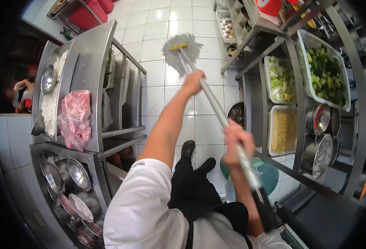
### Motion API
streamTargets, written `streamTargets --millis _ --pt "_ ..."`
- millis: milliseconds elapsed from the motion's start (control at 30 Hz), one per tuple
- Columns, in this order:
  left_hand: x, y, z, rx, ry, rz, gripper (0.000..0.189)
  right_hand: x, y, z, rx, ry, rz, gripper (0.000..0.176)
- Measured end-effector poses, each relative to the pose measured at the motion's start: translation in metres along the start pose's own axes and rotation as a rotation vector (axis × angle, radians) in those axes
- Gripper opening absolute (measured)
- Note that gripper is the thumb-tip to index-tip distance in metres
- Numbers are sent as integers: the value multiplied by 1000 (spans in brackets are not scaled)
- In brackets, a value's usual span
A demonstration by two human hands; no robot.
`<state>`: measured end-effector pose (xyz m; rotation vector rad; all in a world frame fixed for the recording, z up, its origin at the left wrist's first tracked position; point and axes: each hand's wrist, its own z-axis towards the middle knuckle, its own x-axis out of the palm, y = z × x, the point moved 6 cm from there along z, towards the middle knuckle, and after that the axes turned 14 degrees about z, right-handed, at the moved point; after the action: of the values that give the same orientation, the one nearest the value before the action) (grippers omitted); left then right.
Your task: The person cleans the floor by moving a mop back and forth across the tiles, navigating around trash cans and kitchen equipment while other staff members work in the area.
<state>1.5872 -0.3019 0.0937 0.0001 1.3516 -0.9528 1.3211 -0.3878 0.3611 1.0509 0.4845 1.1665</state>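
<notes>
A grey string mop head [178, 54] with a yellow clamp lies on the white tiled floor [156, 93] at the top centre. Its metal handle [214, 101] slants down to the lower right and ends in a black grip. My left hand [194, 82] is closed round the handle just below the mop head. Farther down the same handle, my right hand [237, 141] is wrapped round it, slightly blurred. Both arms reach forward, and my black shoes stand on the tiles below.
On the left, a steel counter [89, 54] bears bagged meat [75, 118]; metal bowls [79, 174] sit nearer. Racks on the right hold baskets of broccoli [326, 74], cabbage [282, 81] and noodles [284, 128]. A green tub [268, 176] stands by my right arm. A person [25, 89] shows far left.
</notes>
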Motion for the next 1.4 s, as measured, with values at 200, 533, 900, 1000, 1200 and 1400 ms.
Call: streamTargets --millis 200,533,900,1000,1200,1400 --pt "-15 -16 -56 -218 112 191 45 -9 8 -49 160 28 -46 14" --pt "-76 -330 -251 64 -171 -123 43 -151 318 -89 -158 151 118 24" --pt "-73 -439 -363 339 -112 -447 33 -191 440 -121 -328 184 557 25" --pt "-68 -395 -364 317 -154 -373 32 -172 417 -137 -271 248 628 35" --pt "-65 -244 -355 206 -122 -10 24 -117 309 -174 -114 413 470 32" --pt "-51 -109 -387 -425 198 407 16 -115 180 -269 393 380 106 17"
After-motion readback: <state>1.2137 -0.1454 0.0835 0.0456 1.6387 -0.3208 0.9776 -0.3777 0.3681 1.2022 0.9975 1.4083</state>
